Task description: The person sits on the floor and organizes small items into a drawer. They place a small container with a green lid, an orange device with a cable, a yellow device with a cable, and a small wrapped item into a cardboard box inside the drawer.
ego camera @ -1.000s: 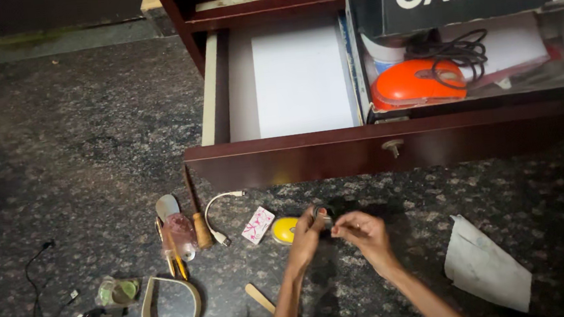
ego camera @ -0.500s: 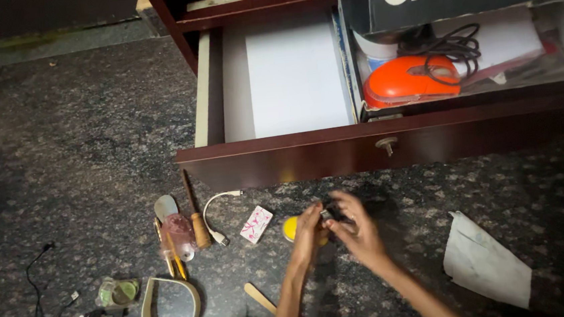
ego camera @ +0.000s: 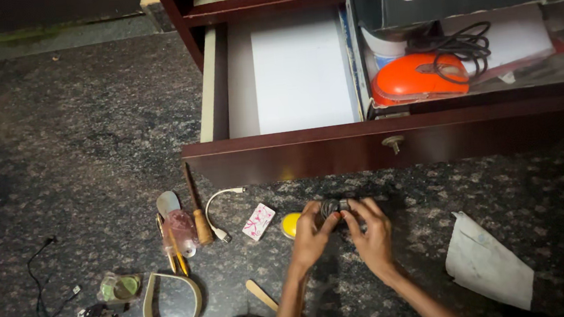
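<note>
Fingers of both hands around dark bundle

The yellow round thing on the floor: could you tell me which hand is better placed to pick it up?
Left, probably. The left hand lies right beside the yellow round thing, while the right hand is on the far side of the dark bundle both grip.

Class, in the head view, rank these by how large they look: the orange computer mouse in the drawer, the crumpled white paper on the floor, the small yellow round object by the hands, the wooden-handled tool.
1. crumpled white paper
2. orange computer mouse
3. wooden-handled tool, long but thin
4. small yellow round object, partly hidden by the left hand

Paper and mouse look close; the paper seems nearer the camera, so their order is unsure.
</note>
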